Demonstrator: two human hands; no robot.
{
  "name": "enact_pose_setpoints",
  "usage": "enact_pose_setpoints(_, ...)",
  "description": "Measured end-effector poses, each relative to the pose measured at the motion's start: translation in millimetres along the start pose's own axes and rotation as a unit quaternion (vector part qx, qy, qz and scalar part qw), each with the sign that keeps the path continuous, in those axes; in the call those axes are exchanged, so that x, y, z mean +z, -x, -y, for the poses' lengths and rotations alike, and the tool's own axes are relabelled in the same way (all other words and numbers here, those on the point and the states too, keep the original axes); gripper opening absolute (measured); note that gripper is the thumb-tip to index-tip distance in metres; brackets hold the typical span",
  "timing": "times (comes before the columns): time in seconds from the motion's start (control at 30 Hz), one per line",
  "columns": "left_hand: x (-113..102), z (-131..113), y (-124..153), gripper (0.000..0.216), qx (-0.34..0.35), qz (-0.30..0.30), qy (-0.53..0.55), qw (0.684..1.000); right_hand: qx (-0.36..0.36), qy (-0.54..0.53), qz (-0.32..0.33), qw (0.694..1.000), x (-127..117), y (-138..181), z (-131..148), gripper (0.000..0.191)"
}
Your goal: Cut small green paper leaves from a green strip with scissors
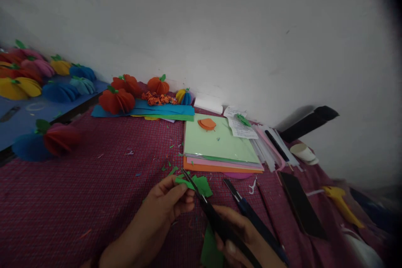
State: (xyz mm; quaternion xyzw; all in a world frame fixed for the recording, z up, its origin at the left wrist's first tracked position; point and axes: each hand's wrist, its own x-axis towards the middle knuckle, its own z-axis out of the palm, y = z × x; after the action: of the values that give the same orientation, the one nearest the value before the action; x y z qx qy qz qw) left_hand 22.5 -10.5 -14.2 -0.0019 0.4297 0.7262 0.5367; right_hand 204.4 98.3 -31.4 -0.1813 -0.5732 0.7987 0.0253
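My left hand (171, 201) pinches a small folded piece of green paper (198, 184) above the red checked cloth (94, 184). Black scissors (216, 217) are gripped in my right hand (241, 234), and their blades cross the green paper. Another green piece (210, 251) lies under my right hand. Small green scraps (171, 171) are scattered on the cloth just beyond my fingers.
A stack of coloured paper sheets (220, 146) with an orange cut-out (207, 124) lies ahead. A second pair of scissors (248, 209), a dark phone (301, 209), glue sticks (270, 146) and a yellow glue gun (341, 201) lie right. Paper pumpkins (125, 92) line the wall (220, 29) and the blue board (31, 109) at left.
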Motion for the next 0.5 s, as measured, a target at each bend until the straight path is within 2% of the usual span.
enact_pose_setpoints(0.4, -0.7, -1.1, 0.0, 0.020, 0.003, 0.009, -0.007, 1.000, 0.019, 0.038, -0.017, 0.999, 1.1, 3.0, 3.4, 0.056)
enact_pose_setpoints(0.5, -1.1, -1.1, -0.7, 0.020, 0.001, 0.006, -0.012, 1.000, 0.029, 0.076, -0.036, 0.996, 1.4, 4.8, 3.9, 0.058)
